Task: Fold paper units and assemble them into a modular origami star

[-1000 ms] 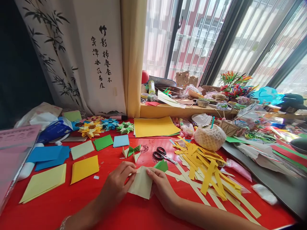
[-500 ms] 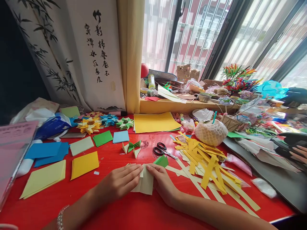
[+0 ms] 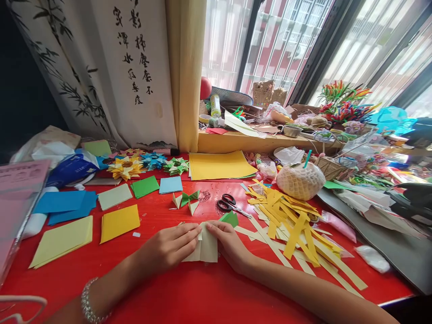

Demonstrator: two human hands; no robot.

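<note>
A pale cream sheet of paper (image 3: pixel 207 250), with a crease down its middle and a fold near its top, lies between my hands close to the red tabletop. My left hand (image 3: pixel 173 245) presses its fingers together on the paper's left part. On the right, the thumb of my right hand (image 3: pixel 229 243) rests on the upper edge, its other fingers hidden behind the sheet. A green folded paper (image 3: pixel 230 219) shows just beyond my right hand. Small folded green and cream pieces (image 3: pixel 186 201) stand past my fingers, with black-handled scissors (image 3: pixel 232 205) to their right.
Yellow and cream paper strips (image 3: pixel 286 225) pile up on the right, near a net-wrapped round fruit with a straw (image 3: pixel 300 180). Stacks of yellow (image 3: pixel 119 223), blue (image 3: pixel 62 202) and green (image 3: pixel 145 186) paper lie left. Folded paper stars (image 3: pixel 125 168) sit behind. A cluttered sill (image 3: pixel 236 140) runs below the window.
The view has tilted down slightly and shifted. Both hands keep hold of the cream paper with little change in grip. A hand at the far right edge is gone from view.
</note>
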